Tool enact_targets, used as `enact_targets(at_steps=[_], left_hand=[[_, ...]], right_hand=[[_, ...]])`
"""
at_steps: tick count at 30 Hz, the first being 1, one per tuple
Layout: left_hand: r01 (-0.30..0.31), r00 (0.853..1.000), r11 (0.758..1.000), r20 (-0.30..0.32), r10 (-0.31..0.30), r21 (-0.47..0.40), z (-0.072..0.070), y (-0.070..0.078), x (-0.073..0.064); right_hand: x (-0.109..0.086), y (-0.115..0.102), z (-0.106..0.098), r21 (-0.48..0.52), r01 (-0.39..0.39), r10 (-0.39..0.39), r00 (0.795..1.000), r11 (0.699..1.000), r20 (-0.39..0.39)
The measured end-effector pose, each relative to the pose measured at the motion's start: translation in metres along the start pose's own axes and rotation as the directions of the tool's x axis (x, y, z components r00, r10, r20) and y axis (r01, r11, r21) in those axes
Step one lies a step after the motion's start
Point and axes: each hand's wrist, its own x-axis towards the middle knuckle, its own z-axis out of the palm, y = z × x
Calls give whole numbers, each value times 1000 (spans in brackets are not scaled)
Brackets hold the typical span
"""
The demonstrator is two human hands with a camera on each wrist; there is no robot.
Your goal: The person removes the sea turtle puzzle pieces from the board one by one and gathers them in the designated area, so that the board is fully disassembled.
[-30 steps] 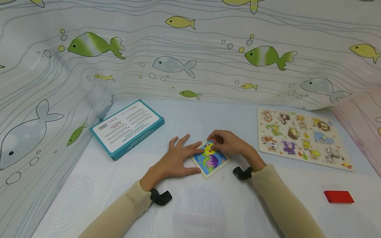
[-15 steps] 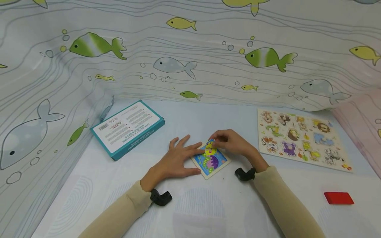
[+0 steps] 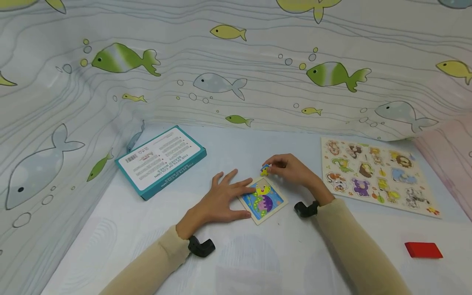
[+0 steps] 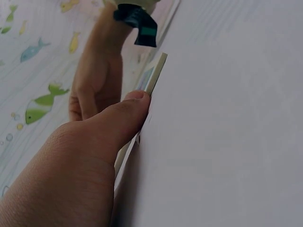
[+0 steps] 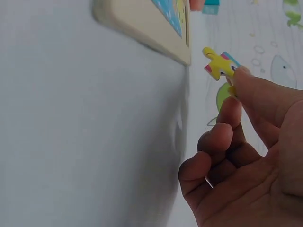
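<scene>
Left hand (image 3: 219, 200) lies spread, index fingertip on the puzzle (image 3: 264, 201) and thumb against its near-left edge; right hand (image 3: 291, 170) pinches one piece (image 5: 220, 65) between thumb and forefinger, other fingers curled loosely below. Piece sits just past the puzzle's far corner, apart from it in the right wrist view. Main risk, I'd say: a drop. Grip catches only one end of a small piece, so a slight slip or twist could flip it onto the table (image 3: 236, 266), picture side down. Second: left hand seems to touch lightly, so a knock from the right hand could skid or turn the puzzle, maybe jog other pieces out of place. Right fingers could also catch the corner if they swing low. Looks: piece is yellow with a rounded knob, blue strip at one edge, pink patches, dark eye-like marks. Puzzle lies flat on the table, turned cornerwise, pale plain border, yellow creature with purple shell on blue. Any gap under the far corner: too small to tell.
</scene>
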Motion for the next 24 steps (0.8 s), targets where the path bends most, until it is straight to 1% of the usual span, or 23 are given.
enact_targets(at_steps=[5,10,14,21,24], left_hand=[[1,1000,1000,1,-1,1,0,0,0],[14,1000,1000,20,-14,-2,-1,1,0],[13,1000,1000,26,-13,1,0,3,-1],[-4,1000,1000,6,4,9,-1,2,-1],[-1,1000,1000,7,1,12,-2,2,-1]], right_hand=[[16,2,-6,-43,-18,19,1000,999,23],[29,3,-10,-80,-14,17,999,997,41],[33,2,-12,-113,-29,33,999,993,36],[37,0,-11,-153,-66,72,997,986,34],[40,0,-9,-175,-74,82,996,982,37]])
